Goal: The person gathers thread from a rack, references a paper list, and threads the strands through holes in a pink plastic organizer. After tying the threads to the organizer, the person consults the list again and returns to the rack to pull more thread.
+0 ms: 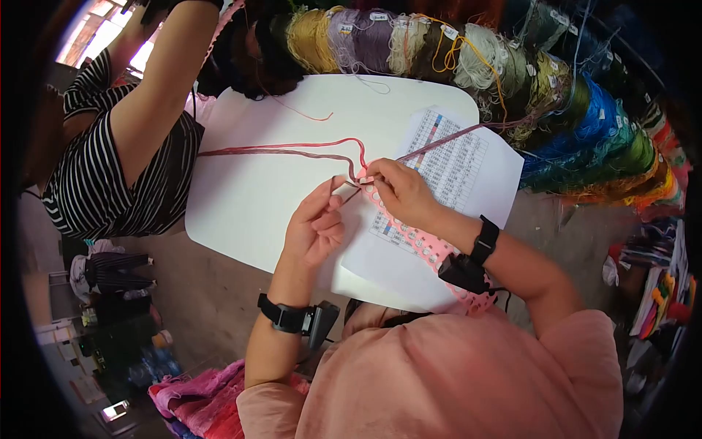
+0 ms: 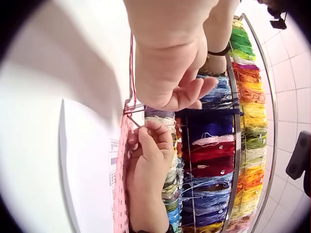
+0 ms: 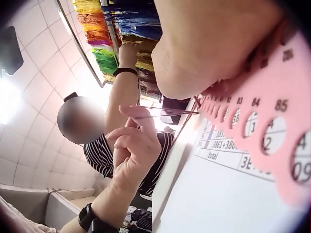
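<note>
A long pink thread card (image 1: 431, 245) with numbered holes (image 3: 265, 133) runs diagonally over a printed sheet (image 1: 453, 164). Red and dull mauve threads (image 1: 285, 151) stretch from the left table edge to the card's far end. My left hand (image 1: 316, 227) holds a dark strand (image 3: 165, 114) stretched from its index finger and thumb to the card's end. At that end my right hand (image 1: 406, 194) pinches the strand (image 2: 134, 121) between thumb and fingertips. In the right wrist view the right fingertips are hidden behind the hand's heel.
The white table (image 1: 256, 197) carries the sheet and a loose red thread (image 1: 307, 115). Hanks of coloured thread (image 1: 373, 40) hang along the far side and right. Another person in a striped shirt (image 1: 153, 175) stands at the left, one arm raised.
</note>
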{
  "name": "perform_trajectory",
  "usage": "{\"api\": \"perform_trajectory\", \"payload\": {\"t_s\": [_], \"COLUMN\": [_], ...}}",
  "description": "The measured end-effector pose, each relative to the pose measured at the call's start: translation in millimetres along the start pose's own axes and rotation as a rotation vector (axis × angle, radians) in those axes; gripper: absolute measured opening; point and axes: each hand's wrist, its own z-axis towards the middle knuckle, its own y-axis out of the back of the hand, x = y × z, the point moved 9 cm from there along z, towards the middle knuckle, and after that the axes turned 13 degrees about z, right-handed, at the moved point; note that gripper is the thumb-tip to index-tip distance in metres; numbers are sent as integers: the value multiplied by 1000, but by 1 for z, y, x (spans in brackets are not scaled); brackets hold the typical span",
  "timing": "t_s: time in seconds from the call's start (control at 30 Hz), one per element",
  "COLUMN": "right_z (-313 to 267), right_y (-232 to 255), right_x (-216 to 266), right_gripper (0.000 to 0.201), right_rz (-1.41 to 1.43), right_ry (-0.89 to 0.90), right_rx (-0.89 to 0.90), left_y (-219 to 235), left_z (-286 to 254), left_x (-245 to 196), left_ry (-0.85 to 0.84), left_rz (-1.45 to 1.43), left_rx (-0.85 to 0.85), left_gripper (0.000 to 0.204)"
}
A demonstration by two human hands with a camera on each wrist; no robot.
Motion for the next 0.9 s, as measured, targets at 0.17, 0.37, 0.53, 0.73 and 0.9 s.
{"api": "perform_trajectory", "payload": {"t_s": [0.17,0.37,0.53,0.73,0.9], "right_z": [0,-4,-6,-7,-25], "right_y": [3,-16,-25,-26,2], "right_x": [-8,4,0,7,28], "right_gripper": [19,34,36,39,48], "right_rz": [98,-284,-251,-6,-222], "right_ry": [-36,46,44,68,77], "right_rx": [-4,169,239,372,321], "left_y": [3,66,223,152,-30], "left_z": [27,-102,-301,-272,-95], "left_x": [12,-73,-118,-119,-101], "left_ry": [126,-11,-272,30,-154], "left_rz": [1029,781,184,1018,1310], "left_rx": [-206,-596,-874,-1317,-546], "left_gripper": [18,20,24,28,21]}}
